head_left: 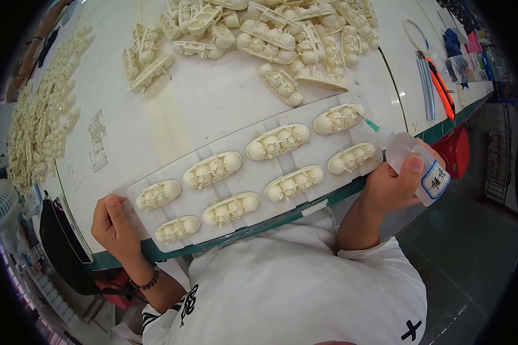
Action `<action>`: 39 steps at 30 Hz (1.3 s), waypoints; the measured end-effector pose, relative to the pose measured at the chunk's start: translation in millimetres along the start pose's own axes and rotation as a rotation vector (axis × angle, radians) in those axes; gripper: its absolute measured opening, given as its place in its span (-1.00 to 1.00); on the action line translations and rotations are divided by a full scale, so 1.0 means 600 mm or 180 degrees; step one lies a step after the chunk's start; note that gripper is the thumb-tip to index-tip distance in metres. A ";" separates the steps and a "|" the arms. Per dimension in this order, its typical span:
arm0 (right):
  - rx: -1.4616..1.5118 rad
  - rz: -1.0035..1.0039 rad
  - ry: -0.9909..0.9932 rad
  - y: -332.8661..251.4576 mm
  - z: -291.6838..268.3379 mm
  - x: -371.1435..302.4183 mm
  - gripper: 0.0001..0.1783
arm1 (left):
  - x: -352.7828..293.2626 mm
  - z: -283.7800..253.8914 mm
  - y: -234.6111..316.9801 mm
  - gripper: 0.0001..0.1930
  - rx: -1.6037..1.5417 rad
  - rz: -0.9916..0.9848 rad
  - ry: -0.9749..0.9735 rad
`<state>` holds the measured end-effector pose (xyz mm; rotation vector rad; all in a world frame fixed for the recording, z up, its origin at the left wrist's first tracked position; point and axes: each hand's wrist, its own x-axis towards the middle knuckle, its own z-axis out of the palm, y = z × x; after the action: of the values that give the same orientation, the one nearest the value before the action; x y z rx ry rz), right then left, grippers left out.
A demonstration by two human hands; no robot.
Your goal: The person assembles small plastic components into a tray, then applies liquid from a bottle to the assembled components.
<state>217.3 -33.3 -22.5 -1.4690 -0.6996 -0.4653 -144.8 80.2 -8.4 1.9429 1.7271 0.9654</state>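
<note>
My right hand [392, 187] is closed around a translucent plastic bottle [402, 150] with a blue-edged label. A thin needle with a green hub [372, 125] points from the bottle's direction at a cream plastic part [339, 118]; how it joins the bottle is hard to see. That part lies at the far right of a pale tray [244, 175], which bears two rows of long oval parts with rounded bumps. My left hand [114, 225] lies by the tray's left end, fingers curled in and nothing visible in them.
A heap of loose cream parts [265, 40] covers the far side of the white table [190, 98], and more parts [46, 115] are spread at far left. An orange utility knife [441, 89] lies at right beside grey rods [426, 89]. A red stool [458, 152] stands beyond the right edge.
</note>
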 end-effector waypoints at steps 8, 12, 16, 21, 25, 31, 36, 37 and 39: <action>0.0006 -0.0200 0.0052 -0.002 -0.013 0.001 -0.57 | -0.004 -0.007 -0.006 -0.66 -0.0029 0.0013 0.0010; 0.0929 -0.0191 0.0242 -0.039 -0.017 0.001 -0.48 | -0.009 -0.013 0.005 -0.72 0.0029 0.0139 0.0064; 0.2841 0.0080 -0.1327 -0.090 -0.006 -0.025 -0.30 | 0.003 0.004 0.019 -0.81 0.0029 0.0286 -0.0041; 0.3072 0.0411 -0.3137 -0.141 0.035 -0.083 -0.24 | -0.010 -0.001 0.020 -0.81 -0.0371 0.0124 0.0443; 0.2465 0.0713 -0.3413 -0.186 0.038 -0.097 -0.20 | -0.016 -0.011 0.013 -0.83 -0.0644 0.0270 0.0407; 0.1433 0.0437 -0.3567 -0.202 0.052 -0.112 -0.26 | -0.019 -0.013 0.006 -0.84 -0.0583 0.0485 0.0298; 0.0970 0.0497 -0.3355 -0.214 0.049 -0.117 -0.27 | -0.019 -0.014 0.005 -0.83 -0.0734 0.0557 0.0280; 0.0964 0.0485 -0.3380 -0.212 0.049 -0.118 -0.27 | -0.019 -0.013 0.005 -0.83 -0.0742 0.0534 0.0293; 0.0911 0.0422 -0.3282 -0.206 0.047 -0.117 -0.24 | -0.019 -0.013 0.004 -0.83 -0.0764 0.0572 0.0295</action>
<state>78.9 -23.1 20.0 -1.4107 -1.3869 0.5434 -148.6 67.2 -3.8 1.9450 1.4240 1.2812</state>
